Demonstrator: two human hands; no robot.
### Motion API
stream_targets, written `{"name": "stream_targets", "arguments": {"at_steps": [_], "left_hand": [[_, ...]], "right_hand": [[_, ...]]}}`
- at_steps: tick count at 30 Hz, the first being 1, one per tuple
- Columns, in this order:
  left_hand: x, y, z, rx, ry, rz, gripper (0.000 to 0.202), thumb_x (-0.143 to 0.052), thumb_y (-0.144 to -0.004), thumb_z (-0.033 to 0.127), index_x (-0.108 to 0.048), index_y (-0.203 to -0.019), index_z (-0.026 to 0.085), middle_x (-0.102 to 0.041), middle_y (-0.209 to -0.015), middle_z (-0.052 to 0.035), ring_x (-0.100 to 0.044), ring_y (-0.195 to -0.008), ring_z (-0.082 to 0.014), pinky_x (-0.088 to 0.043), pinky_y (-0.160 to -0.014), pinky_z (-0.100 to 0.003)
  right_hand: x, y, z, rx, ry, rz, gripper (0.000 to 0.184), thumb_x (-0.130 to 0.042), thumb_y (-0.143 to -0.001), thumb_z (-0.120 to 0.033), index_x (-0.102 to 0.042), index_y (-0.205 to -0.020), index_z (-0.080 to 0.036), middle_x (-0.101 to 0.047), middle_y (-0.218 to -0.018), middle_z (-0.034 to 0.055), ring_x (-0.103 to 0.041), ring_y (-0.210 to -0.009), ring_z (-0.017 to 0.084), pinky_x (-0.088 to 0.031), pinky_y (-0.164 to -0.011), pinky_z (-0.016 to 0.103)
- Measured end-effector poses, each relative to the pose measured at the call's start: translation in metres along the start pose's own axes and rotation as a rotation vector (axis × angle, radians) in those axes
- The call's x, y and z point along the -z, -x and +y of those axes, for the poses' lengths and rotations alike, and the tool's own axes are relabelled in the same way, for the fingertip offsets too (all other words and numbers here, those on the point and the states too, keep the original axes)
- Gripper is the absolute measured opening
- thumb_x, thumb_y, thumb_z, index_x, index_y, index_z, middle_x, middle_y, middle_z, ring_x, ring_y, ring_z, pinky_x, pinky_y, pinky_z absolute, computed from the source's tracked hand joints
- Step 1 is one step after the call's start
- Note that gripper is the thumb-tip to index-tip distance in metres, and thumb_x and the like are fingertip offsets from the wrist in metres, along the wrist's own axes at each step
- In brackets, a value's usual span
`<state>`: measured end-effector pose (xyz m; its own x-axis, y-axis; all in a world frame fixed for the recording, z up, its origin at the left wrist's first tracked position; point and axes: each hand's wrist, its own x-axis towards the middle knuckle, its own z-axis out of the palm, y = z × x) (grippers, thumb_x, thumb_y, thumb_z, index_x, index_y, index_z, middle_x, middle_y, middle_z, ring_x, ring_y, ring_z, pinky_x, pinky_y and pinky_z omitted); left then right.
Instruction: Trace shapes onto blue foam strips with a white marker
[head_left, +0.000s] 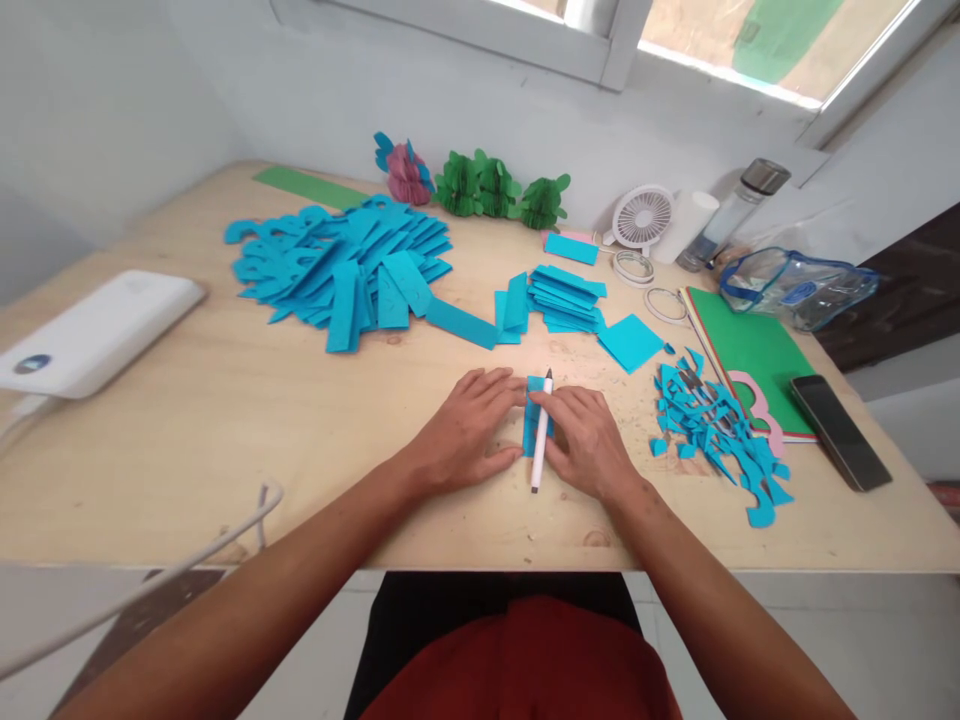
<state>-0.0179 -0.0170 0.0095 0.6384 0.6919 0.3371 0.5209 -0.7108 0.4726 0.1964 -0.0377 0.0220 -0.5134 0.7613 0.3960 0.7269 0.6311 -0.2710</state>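
A small strip of blue paper (532, 430) lies on the table between my two hands. My left hand (469, 432) rests at its left side, fingers stretched out and thumb apart, with the fingertips at the paper's edge. My right hand (589, 435) is on the other side, its fingers curled around a white marker (540, 445). The marker lies lengthwise over the paper, dark tip pointing away from me. Part of the strip is hidden under the marker and the right fingers.
A big heap of folded blue paper (337, 255) lies back left, a smaller stack (566, 298) behind my hands. Blue scraps (712, 420), a green sheet (750, 340) and a phone (840, 430) are at right. A white power bank (112, 325) sits left; a small fan (641, 215) stands behind.
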Motion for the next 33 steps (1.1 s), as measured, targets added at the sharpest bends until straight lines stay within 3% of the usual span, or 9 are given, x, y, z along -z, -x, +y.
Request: {"name": "stream_targets", "arguments": {"at_steps": [5,14,33], "left_hand": [[0.0026,-0.0001,0.0012,0.037,0.008,-0.017,0.056,-0.059,-0.083,0.034,-0.043,-0.135,0.019,-0.054,-0.141,-0.0145,-0.036,-0.142,-0.0344,-0.024,-0.118,-0.060],[-0.0001,-0.0004,-0.0016,0.011,0.011,0.016,0.048,-0.057,-0.086,0.038,-0.048,-0.129,0.019,-0.055,-0.140,-0.0162,-0.039,-0.141,-0.0350,-0.032,-0.114,-0.059],[-0.0051,0.0006,-0.0012,-0.017,-0.076,0.001,0.046,-0.052,-0.090,0.034,-0.049,-0.131,0.016,-0.054,-0.141,-0.0173,-0.038,-0.141,-0.0349,-0.031,-0.115,-0.059]], "right_hand": [[-0.0006,0.0007,0.0011,0.002,-0.007,0.003,0.044,-0.053,-0.086,-0.018,-0.059,-0.129,-0.018,-0.069,-0.109,0.0133,-0.058,-0.106,0.029,-0.044,-0.089,0.045],[-0.0003,0.0004,0.0007,0.002,0.002,-0.007,0.040,-0.053,-0.086,-0.019,-0.060,-0.125,-0.016,-0.068,-0.110,0.0139,-0.058,-0.106,0.029,-0.044,-0.088,0.044],[0.0007,-0.0003,-0.0009,-0.004,-0.008,-0.003,0.043,-0.053,-0.088,-0.018,-0.057,-0.131,-0.019,-0.069,-0.110,0.0127,-0.059,-0.105,0.029,-0.044,-0.088,0.044]]}}
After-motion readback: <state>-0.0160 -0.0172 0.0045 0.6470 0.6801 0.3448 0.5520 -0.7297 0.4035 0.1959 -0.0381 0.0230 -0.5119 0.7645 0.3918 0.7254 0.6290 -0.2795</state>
